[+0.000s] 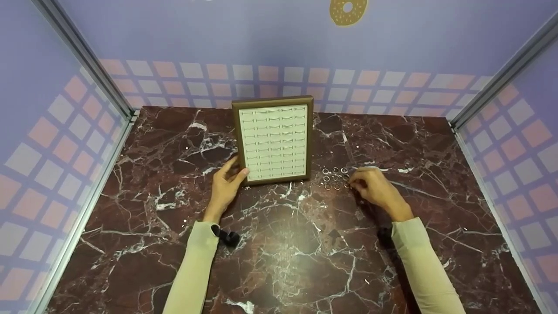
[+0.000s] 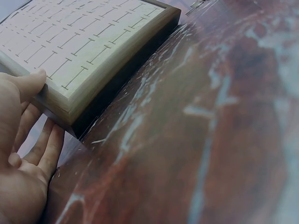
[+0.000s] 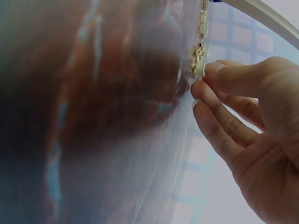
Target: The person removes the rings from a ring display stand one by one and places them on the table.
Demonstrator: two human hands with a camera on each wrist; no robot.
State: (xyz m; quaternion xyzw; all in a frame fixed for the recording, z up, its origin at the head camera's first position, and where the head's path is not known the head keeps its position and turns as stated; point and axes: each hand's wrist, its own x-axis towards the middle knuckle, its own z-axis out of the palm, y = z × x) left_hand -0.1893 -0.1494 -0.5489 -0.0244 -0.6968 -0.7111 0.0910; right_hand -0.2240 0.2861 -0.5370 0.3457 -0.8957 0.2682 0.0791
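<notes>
My left hand (image 1: 225, 185) grips the lower left corner of a ring display tray (image 1: 274, 144), thumb on the front and fingers behind. Propped up on the table, the tray has a brown frame and a pale pad with rows of short slits. To its right, several metal rings (image 1: 336, 178) lie in small rows on the marble. My right hand (image 1: 372, 187) is at the right edge of these rows. In the right wrist view, its thumb and fingertips (image 3: 213, 68) pinch a ring (image 3: 198, 72) at the near end of the row; the fingers partly cover it.
The dark red marble tabletop (image 1: 279, 244) has white veins and reflects light. Purple walls with pink and white squares stand at the back and sides, with metal rails (image 1: 87, 213) along the side edges. A black strap (image 1: 226, 237) is at the left sleeve cuff.
</notes>
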